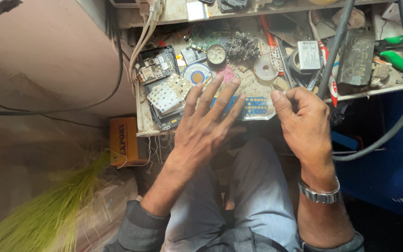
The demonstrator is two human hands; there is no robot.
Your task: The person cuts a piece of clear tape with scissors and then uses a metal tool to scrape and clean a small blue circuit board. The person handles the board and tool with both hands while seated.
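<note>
Currently, the left hand (206, 126) hovers with fingers spread wide, empty, over a blue keypad strip (253, 107) at the tabletop (253, 86) front edge. Right hand (304, 123) is curled narrow beside the strip's right end; whether it pinches anything cannot be told. An opened phone (157, 70) lies left.

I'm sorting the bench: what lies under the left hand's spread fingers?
Under the left hand a blue keypad sheet shows between and beside the fingers; its left part is covered.
</note>
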